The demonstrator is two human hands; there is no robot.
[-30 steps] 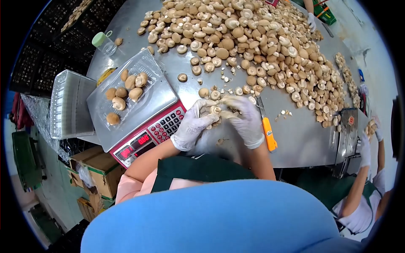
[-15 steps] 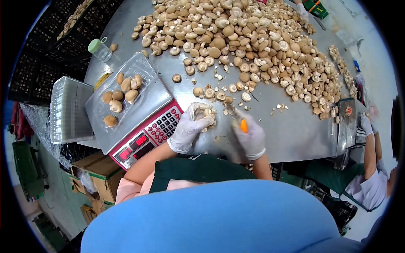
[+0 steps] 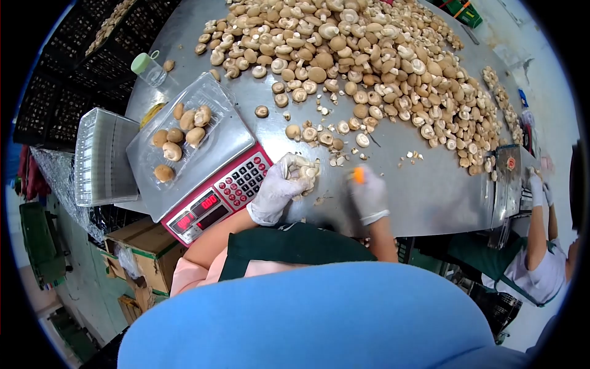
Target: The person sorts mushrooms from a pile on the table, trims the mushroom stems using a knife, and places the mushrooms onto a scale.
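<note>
My left hand (image 3: 276, 189), in a whitish glove, is closed around a pale mushroom (image 3: 311, 174) just right of the scale's keypad. My right hand (image 3: 369, 195), gloved too and smeared by motion, grips a small knife (image 3: 358, 174); its orange handle shows, but the blade cannot be made out. A gap of bare metal separates the two hands. Beyond them lie loose mushrooms (image 3: 309, 133) and cut stem bits (image 3: 337, 161). A large heap of mushrooms (image 3: 369, 55) covers the far side of the metal table (image 3: 424, 206).
On the left, a red-framed scale (image 3: 212, 206) carries a clear plastic tray (image 3: 212, 101) with several mushrooms. Stacked clear trays (image 3: 104, 160) and a green-lidded bottle (image 3: 149, 71) stand nearby. Black crates (image 3: 49, 107) rise at far left. Another person's gloved hands (image 3: 536, 186) work at right.
My right hand has turned and the orange handle now points up, farther from the mushroom. My left hand keeps its hold. The view has shifted slightly; the far gloved hand at top right is gone.
</note>
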